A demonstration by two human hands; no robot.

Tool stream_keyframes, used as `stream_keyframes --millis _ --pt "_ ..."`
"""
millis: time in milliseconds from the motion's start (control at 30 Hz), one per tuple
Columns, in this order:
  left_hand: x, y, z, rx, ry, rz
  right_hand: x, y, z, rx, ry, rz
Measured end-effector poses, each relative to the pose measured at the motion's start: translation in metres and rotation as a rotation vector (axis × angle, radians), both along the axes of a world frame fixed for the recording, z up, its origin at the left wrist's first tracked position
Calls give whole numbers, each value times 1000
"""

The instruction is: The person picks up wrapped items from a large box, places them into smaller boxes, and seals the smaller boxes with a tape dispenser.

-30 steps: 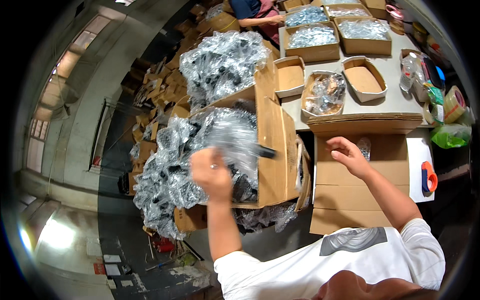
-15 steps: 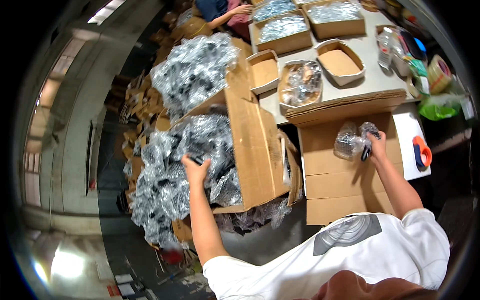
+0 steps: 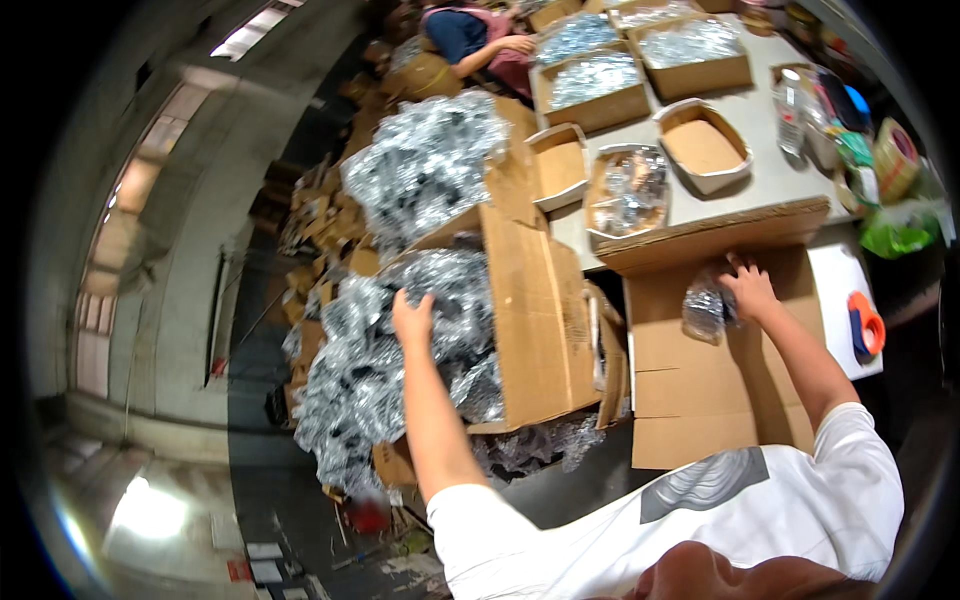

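My left hand (image 3: 412,318) is stretched out over a heap of bubble-wrapped dark pieces (image 3: 440,290) in a large cardboard box (image 3: 540,310). Its thumb and a finger stand apart, and no held piece shows between them. On a flat brown cardboard sheet (image 3: 680,390) to the right, my right hand (image 3: 752,292) has its fingers spread. Beside its fingertips lies a bubble-wrapped bundle (image 3: 706,308), partly covered by the hand; the contents cannot be made out.
A folded cardboard flap (image 3: 715,235) stands behind the sheet. Beyond it, the white table carries cardboard trays (image 3: 705,150), boxes of clear packets (image 3: 695,60) and a plastic bottle (image 3: 790,112). An orange tape roll (image 3: 867,328) lies right. Another person's arm (image 3: 485,55) shows at the far side.
My right hand has let go of a bubble-wrapped dark piece, and its fingers have spread. A dark piece by my left fingers no longer shows. The whole view has shifted slightly.
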State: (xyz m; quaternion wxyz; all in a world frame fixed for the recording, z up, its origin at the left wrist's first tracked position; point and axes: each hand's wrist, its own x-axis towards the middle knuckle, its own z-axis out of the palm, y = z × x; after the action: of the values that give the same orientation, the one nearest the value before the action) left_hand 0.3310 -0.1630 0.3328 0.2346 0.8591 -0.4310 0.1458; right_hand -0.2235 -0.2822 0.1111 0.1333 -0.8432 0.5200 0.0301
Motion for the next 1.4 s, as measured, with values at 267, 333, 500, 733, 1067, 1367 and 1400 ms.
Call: stream_keyframes --millis 267,333,500,733,1067,1367,1400 --pt "-19 9 9 -185 -71 6 49 -3 -42 185 427 201" --pt "-11 25 32 -511 -92 30 48 -11 -54 170 379 122" --pt "-155 73 94 -517 595 -500 19 -21 -62 237 342 -67" --pt "-344 51 -46 549 717 -1393 -7 8 -21 -3 -115 -132" --pt "-385 -49 -180 759 683 -761 -73 57 -76 22 -845 -431" --pt "-420 15 -225 -220 1505 -237 -60 123 -7 1214 -1346 -616" --pt "-437 29 -240 -315 1551 -200 -58 129 8 1400 -1404 -613"
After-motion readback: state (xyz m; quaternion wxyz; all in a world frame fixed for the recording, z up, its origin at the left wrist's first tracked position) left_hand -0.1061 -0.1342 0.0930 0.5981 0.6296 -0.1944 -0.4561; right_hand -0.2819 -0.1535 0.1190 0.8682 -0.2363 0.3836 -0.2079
